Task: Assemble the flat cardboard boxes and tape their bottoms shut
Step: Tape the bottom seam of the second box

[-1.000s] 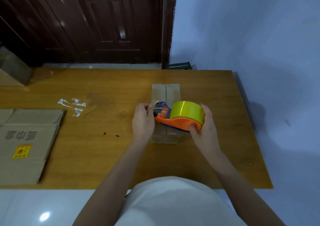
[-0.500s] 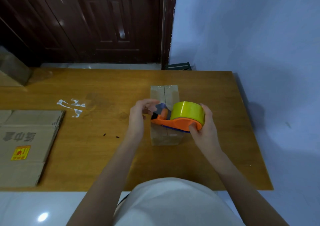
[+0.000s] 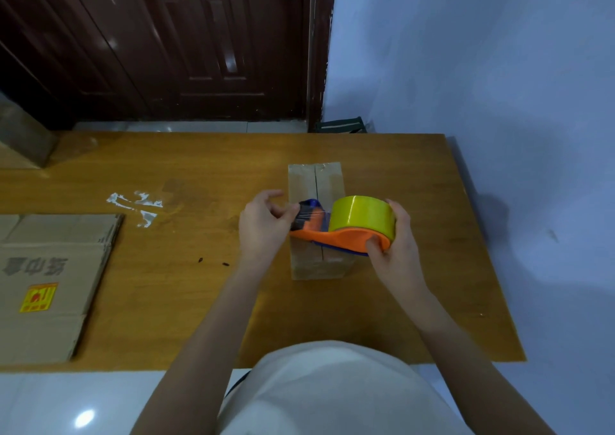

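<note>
Your right hand point(image 3: 394, 244) grips the dispenser point(image 3: 336, 234) by its orange handle, fingers curled round it, with the yellow roll point(image 3: 361, 214) on top. It is held just above the box point(image 3: 316, 221), which stands mid-tabletop with its bottom flaps folded shut and the centre seam running away from you. Your left hand point(image 3: 263, 224) is at the dispenser's blade end, thumb and fingertips curled in as if pinching the loose tape end; the tape is too thin and clear to see plainly, so that hold is a judgement.

To do this step well, free a good length of tape first, then stick its end over the far edge of the box, centred on the seam. Draw the dispenser toward you along the seam with steady pressure, and let your left hand steady the box so the flaps do not spring apart. Carry the tape over the near edge before cutting, and mind the blade near your fingertips.

The tabletop point(image 3: 416, 184) is orange-brown wood, with scraps of old tape point(image 3: 136, 204) stuck left of the box. A stack of flat boxes point(image 3: 46, 281) lies at the left edge. Beyond are a dark wooden door point(image 3: 186, 45) and a pale blue wall point(image 3: 482, 68); the floor is glossy white tile.
</note>
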`<state>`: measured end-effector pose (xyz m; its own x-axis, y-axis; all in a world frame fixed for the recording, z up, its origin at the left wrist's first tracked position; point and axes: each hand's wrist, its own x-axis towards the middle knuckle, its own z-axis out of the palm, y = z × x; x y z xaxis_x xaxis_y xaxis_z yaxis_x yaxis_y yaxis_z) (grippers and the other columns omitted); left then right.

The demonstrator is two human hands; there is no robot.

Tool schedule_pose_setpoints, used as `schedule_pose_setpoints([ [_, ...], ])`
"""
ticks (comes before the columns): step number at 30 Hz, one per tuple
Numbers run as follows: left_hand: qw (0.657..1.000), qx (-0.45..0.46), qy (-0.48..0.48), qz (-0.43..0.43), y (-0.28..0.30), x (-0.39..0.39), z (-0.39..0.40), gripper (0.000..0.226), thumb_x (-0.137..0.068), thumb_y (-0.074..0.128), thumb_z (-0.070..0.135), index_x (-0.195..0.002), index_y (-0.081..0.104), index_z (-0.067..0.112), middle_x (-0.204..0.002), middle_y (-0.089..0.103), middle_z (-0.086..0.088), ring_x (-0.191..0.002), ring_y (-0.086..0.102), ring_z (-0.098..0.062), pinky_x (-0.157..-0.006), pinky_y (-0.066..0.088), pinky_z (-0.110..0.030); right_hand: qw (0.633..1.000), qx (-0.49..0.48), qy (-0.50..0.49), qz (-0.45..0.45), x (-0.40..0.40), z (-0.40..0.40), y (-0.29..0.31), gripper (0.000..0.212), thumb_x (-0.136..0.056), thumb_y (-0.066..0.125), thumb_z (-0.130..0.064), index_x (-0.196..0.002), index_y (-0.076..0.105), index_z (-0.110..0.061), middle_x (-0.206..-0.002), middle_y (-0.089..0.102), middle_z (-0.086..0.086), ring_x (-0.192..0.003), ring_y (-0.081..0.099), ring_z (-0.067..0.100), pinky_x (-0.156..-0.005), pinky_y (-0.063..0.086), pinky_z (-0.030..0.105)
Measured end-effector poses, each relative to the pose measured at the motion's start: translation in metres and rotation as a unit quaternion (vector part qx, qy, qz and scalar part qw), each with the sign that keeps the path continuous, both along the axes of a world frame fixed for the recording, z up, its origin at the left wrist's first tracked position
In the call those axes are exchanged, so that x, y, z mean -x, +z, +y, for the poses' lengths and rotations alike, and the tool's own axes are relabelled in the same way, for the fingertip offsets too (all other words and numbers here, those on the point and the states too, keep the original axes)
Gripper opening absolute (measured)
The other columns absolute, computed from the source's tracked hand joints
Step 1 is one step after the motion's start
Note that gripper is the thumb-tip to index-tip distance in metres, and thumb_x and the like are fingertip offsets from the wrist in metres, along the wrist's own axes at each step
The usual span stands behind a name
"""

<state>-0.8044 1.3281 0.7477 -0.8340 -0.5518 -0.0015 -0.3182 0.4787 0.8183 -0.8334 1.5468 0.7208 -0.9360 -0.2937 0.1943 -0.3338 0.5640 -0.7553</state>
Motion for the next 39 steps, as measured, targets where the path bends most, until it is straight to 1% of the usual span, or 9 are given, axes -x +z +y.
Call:
schedule_pose_setpoints([
  [5,0.999,0.039,0.007,-0.020,-0.009,-0.003,-0.002,0.032,-0.087,0.066,0.035,-0.111,0.064,0.014,-0.070,0.058,0.011,-0.064,0.055,-0.001,-0.052,0.039,-0.017,1.000,-0.017,0.015,0.011,0.003,-0.003,-0.001,0.066,-0.088,0.062,-0.010,-0.143,0.026,-0.012,-0.126,0.045,0.011,-0.089,0.051,0.012,-0.070,0.043,0.021],
  [11,0.998,0.056,0.017,-0.012,-0.012,-0.002,-0.009,0.049,-0.087,0.068,0.033,-0.128,0.051,0.012,-0.068,0.058,0.010,-0.073,0.061,-0.012,-0.068,0.049,-0.030,0.999,-0.029,0.034,0.021,0.003,-0.002,-0.002,0.066,-0.088,0.062,-0.011,-0.143,0.025,-0.010,-0.117,0.048,0.012,-0.072,0.046,0.001,-0.062,0.037,0.017],
  [18,0.996,0.091,-0.020,0.015,-0.013,0.006,-0.017,0.033,-0.086,0.068,0.032,-0.099,0.041,0.017,-0.070,0.057,0.007,-0.063,0.056,-0.012,-0.052,0.038,-0.027,0.998,-0.032,0.040,0.026,0.001,-0.002,0.001,0.068,-0.089,0.061,-0.013,-0.145,0.022,-0.011,-0.115,0.048,0.012,-0.070,0.047,0.003,-0.061,0.039,0.019],
  [23,1.000,0.005,-0.004,0.028,-0.026,0.005,-0.020,0.033,-0.085,0.069,0.030,-0.081,0.041,0.013,-0.066,0.047,0.005,-0.061,0.047,-0.009,-0.057,0.041,-0.032,0.998,-0.036,0.042,0.024,0.003,-0.002,0.000,0.068,-0.090,0.059,-0.016,-0.145,0.020,-0.014,-0.116,0.048,0.011,-0.072,0.048,0.003,-0.061,0.040,0.020],
  [26,0.994,0.093,-0.042,0.048,-0.027,0.002,-0.025,0.035,-0.088,0.065,0.033,-0.075,0.039,0.013,-0.062,0.044,0.005,-0.055,0.045,-0.014,-0.050,0.035,-0.030,0.999,-0.032,0.042,0.010,0.002,-0.003,0.000,0.069,-0.090,0.059,-0.016,-0.145,0.019,-0.015,-0.116,0.047,0.012,-0.072,0.046,0.002,-0.062,0.038,0.019],
  [30,0.941,0.292,-0.119,0.124,-0.016,0.008,-0.036,0.040,-0.089,0.063,0.034,-0.073,0.030,0.019,-0.057,0.036,0.004,-0.045,0.034,-0.013,-0.042,0.012,-0.015,0.998,-0.027,0.051,0.006,0.000,-0.003,0.000,0.068,-0.087,0.052,-0.029,-0.143,0.015,-0.022,-0.114,0.047,0.013,-0.071,0.044,-0.001,-0.061,0.035,0.015],
  [32,0.929,0.318,-0.137,0.128,-0.020,0.009,-0.040,0.035,-0.091,0.054,0.038,-0.072,0.030,0.020,-0.058,0.034,0.006,-0.044,0.033,-0.014,-0.042,0.008,-0.013,0.998,-0.024,0.056,0.001,0.001,-0.003,0.000,0.067,-0.085,0.051,-0.030,-0.142,0.015,-0.026,-0.115,0.047,0.014,-0.072,0.044,0.000,-0.062,0.035,0.016],
  [36,0.947,0.278,-0.109,0.121,-0.037,0.001,-0.037,0.033,-0.092,0.048,0.040,-0.073,0.027,0.023,-0.057,0.031,0.009,-0.044,0.030,-0.015,-0.043,0.008,-0.014,0.999,-0.016,0.051,-0.006,0.001,-0.005,-0.001,0.066,-0.089,0.057,-0.016,-0.144,0.020,-0.013,-0.118,0.047,0.015,-0.073,0.046,0.000,-0.063,0.037,0.017],
  [39,0.986,0.138,-0.062,0.066,-0.041,0.000,-0.031,0.037,-0.091,0.060,0.037,-0.071,0.033,0.022,-0.057,0.037,0.008,-0.050,0.040,-0.017,-0.045,0.026,-0.024,0.999,-0.006,0.048,-0.012,0.004,-0.004,-0.002,0.065,-0.088,0.056,-0.018,-0.144,0.023,-0.012,-0.117,0.047,0.012,-0.073,0.047,0.002,-0.063,0.038,0.018],
])
